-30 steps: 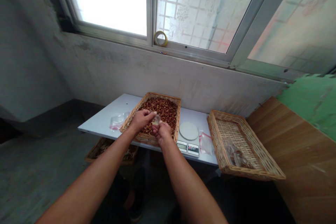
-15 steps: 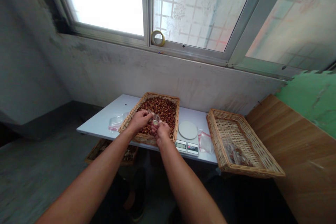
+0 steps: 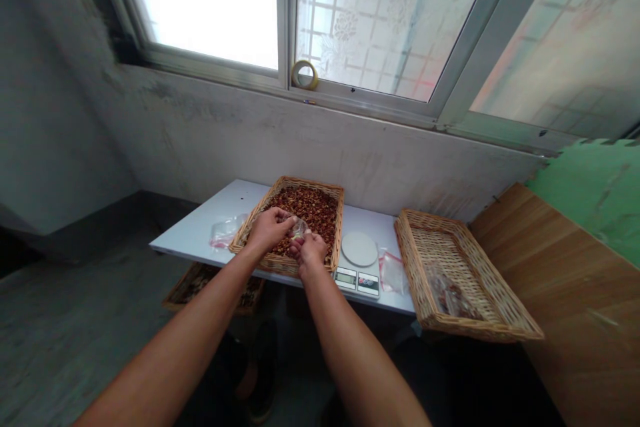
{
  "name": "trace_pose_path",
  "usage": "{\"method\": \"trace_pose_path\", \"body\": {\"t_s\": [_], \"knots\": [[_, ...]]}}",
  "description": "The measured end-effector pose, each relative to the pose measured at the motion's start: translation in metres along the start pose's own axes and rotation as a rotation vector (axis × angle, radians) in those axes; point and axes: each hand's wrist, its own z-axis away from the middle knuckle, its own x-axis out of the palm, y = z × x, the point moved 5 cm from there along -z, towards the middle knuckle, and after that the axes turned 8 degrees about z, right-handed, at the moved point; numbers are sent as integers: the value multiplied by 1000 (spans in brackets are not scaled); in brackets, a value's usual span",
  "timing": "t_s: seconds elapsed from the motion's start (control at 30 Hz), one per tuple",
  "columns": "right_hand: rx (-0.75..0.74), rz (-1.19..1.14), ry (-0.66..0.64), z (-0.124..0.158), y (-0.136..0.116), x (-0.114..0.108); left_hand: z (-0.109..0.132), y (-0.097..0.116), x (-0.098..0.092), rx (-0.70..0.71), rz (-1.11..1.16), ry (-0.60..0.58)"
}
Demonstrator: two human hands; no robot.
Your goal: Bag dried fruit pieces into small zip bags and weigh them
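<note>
Both my hands pinch a small clear plastic bag (image 3: 299, 228) above a wicker basket (image 3: 341, 217) of reddish-brown dried pieces (image 3: 315, 205). My left hand (image 3: 267, 229) is closed on the bag's upper left side. On its lower right side, my right hand (image 3: 310, 251) is closed, the fingers curled under it. Something pale shows by the right fingertips, too small to make out. Just right of the basket sits a kitchen scale (image 3: 359, 250) with a round pan.
Flat clear bags lie on the white table (image 3: 193, 230) at left (image 3: 226, 231) and right of the scale (image 3: 393, 272). A second wicker basket (image 3: 415, 273) holds filled bags (image 3: 453, 293). Another tray (image 3: 175, 293) is under the table. A tape roll (image 3: 305, 75) stands on the sill.
Both hands keep hold of the bag over the basket, with only a slight shift of the fingers. The whole view has moved a little.
</note>
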Motion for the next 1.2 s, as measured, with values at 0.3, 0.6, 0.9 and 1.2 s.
{"method": "trace_pose_path", "body": {"t_s": [0.3, 0.6, 0.9, 1.2], "knots": [[-197, 155, 69, -1, -33, -20, 11, -29, -3, -132, 218, -41], [-684, 545, 161, 13, -139, -143, 19, -32, -6, 76, -123, -127], [-901, 1214, 812, 44, -213, -380, 28, -30, -3, 157, -396, -107], [-977, 1612, 446, 53, -116, -352, 27, -35, 0, 126, -480, -92]]}}
